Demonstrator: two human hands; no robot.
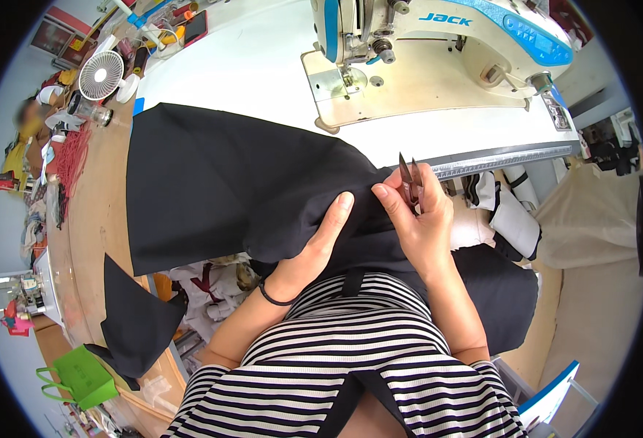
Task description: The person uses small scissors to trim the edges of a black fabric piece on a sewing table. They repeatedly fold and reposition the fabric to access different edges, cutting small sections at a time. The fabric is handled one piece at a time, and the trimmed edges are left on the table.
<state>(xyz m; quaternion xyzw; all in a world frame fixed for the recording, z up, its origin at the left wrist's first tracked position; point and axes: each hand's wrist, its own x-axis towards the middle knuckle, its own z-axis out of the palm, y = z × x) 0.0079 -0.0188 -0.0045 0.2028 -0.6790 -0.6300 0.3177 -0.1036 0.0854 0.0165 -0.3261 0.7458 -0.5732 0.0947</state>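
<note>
A large piece of black fabric (197, 182) spreads over the left part of the white sewing table and drapes off its front edge toward my lap. My left hand (314, 244) grips it, thumb on top and the other fingers hidden beneath the cloth. In my right hand (423, 219) is a pair of thread snips (407, 175), blades pointing up and away from me. The thumb and forefinger of that hand meet at the fabric's edge; whether they pinch it, I cannot tell. Beyond my hands stands a white and blue sewing machine (423, 66), its needle area away from the cloth.
A ruler strip (507, 159) runs along the table's front edge. At the far left are a small white fan (102, 75) and red cords (71, 164). Another black piece (139, 321) hangs at the lower left, near a green bag (80, 376). White cloth (591, 215) lies at the right.
</note>
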